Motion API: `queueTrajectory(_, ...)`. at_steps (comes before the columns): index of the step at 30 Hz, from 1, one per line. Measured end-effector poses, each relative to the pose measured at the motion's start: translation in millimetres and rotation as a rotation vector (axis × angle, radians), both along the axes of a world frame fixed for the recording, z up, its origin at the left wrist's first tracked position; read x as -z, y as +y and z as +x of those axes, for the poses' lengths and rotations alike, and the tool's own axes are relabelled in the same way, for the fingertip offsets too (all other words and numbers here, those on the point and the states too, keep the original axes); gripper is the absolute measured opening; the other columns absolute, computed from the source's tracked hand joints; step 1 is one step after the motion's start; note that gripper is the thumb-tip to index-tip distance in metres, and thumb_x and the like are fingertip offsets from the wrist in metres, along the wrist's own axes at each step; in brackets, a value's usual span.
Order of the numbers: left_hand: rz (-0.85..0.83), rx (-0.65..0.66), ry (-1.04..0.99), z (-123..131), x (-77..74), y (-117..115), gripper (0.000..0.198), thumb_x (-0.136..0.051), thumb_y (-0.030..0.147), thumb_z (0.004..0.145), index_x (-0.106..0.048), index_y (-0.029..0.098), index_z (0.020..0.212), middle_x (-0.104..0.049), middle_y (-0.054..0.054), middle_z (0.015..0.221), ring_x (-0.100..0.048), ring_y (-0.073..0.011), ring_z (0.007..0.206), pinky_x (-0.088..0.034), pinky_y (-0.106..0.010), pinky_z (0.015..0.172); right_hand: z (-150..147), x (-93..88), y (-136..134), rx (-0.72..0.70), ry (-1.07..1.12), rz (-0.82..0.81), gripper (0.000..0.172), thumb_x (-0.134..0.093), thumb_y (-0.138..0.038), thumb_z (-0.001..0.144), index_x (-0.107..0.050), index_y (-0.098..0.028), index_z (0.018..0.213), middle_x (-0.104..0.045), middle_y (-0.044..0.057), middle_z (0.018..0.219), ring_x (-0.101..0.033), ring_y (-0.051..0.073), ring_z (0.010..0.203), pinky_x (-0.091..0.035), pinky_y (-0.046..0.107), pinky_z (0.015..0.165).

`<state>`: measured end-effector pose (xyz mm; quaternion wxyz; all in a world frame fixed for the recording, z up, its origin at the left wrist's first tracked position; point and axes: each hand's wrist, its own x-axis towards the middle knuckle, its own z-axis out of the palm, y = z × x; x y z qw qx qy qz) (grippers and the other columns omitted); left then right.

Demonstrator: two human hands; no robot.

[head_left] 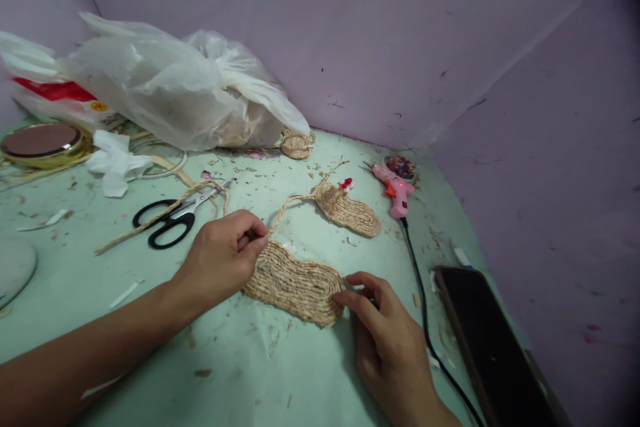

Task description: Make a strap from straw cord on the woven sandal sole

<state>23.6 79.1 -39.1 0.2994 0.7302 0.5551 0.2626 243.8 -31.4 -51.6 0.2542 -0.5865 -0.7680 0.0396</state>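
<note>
A braided cord point(281, 213) is pinched between the left hand's point(220, 255) thumb and fingers at the left end of a woven straw sole point(297, 285), whose right edge is gripped by the right hand's point(393, 333) fingertips. The sole is laid on a green tabletop point(240, 373). Beyond it are set a second straw sole point(359, 217) and a pink glue gun point(399, 195).

Whitish plastic bag point(160, 83) and black phone point(493, 347).

The near straw piece point(300, 283) is showing tan, brown-flecked looping rows — the surface point(240, 373) is looking pale green, the glue gun point(400, 200) at right pink, the scissor handles point(187, 220) at left black.
</note>
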Motion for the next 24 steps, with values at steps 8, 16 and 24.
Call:
queueTrajectory(8,-0.001,-0.003,-0.007,0.3,1.3,0.3,0.008,-0.052,0.026,0.073,-0.056,0.019,0.073,-0.052,0.003,0.059,-0.046,-0.0109,0.053,-0.036,-0.023,0.052,-0.9,0.7,0.5,0.012,-0.058,-0.035,0.045,-0.039,-0.001,0.067,-0.057,-0.026,0.1,-0.051,0.007,0.108,-0.056,0.015,0.077,-0.049,0.025,0.06)
queueTrajectory(16,0.013,-0.004,-0.011,0.4,1.0,0.0,0.007,-0.052,0.026,0.073,-0.056,0.019,0.071,-0.051,0.004,0.057,-0.045,-0.0107,0.052,-0.035,-0.024,0.051,-0.4,1.6,-0.6,0.008,-0.052,-0.027,0.047,-0.038,0.001,0.066,-0.057,-0.025,0.1,-0.05,0.007,0.108,-0.056,0.015,0.079,-0.049,0.026,0.062)
queueTrajectory(24,0.001,-0.009,-0.022,0.4,0.4,-0.3,0.009,-0.053,0.026,0.072,-0.056,0.019,0.071,-0.052,0.004,0.057,-0.046,-0.0107,0.052,-0.036,-0.023,0.051,-1.6,1.8,1.6,0.0,-0.099,0.001,0.049,-0.039,-0.001,0.065,-0.057,-0.025,0.104,-0.049,0.007,0.112,-0.056,0.014,0.075,-0.046,0.022,0.057)
